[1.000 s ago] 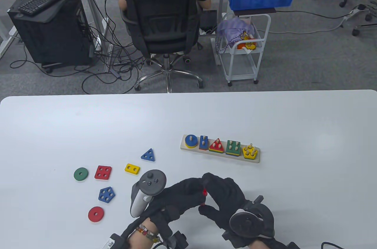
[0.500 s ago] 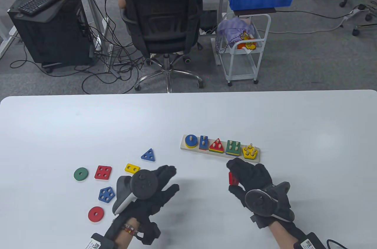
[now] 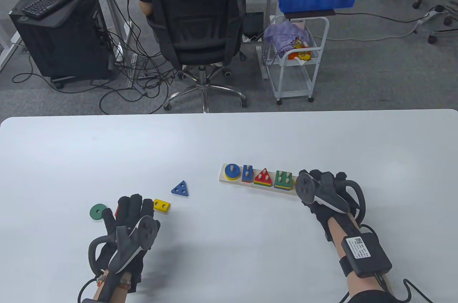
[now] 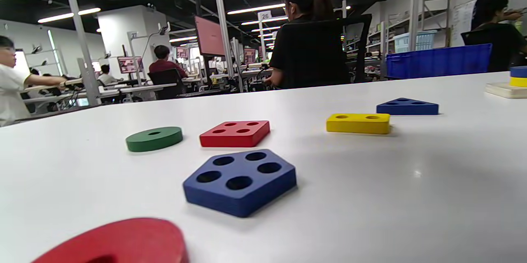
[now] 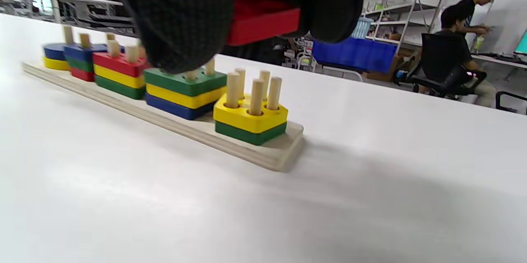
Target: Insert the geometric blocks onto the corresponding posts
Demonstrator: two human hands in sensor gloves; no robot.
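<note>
The white table (image 3: 229,138) carries everything. On its right part lies a long wooden board (image 3: 266,186) with five groups of posts, and blocks are already stacked on each group. The right hand (image 3: 323,190) is at the right end of this board, above the last stack. In the right wrist view its fingers (image 5: 181,16) are curled around a red block (image 5: 263,18) and hold it in the air over the five posts of the yellow pentagon block (image 5: 249,117), which sits on a green one. The red block does not touch the posts.

The left hand (image 3: 128,224) is on the left part of the table, near the front edge, above the loose blocks. Its fingers (image 3: 134,206) are stretched forward and slightly apart, and they hold nothing.

The loose blocks lie flat on the table. The blue pentagon block (image 4: 241,180) is nearest to the left wrist camera, with a red round block (image 4: 119,242) at the bottom edge of that view. Farther away are the red square block (image 4: 235,133) and the green round block (image 3: 97,211) to its left. To the right are the yellow rectangle block (image 3: 161,205) and, beyond it, the blue triangle block (image 3: 180,188).
</note>
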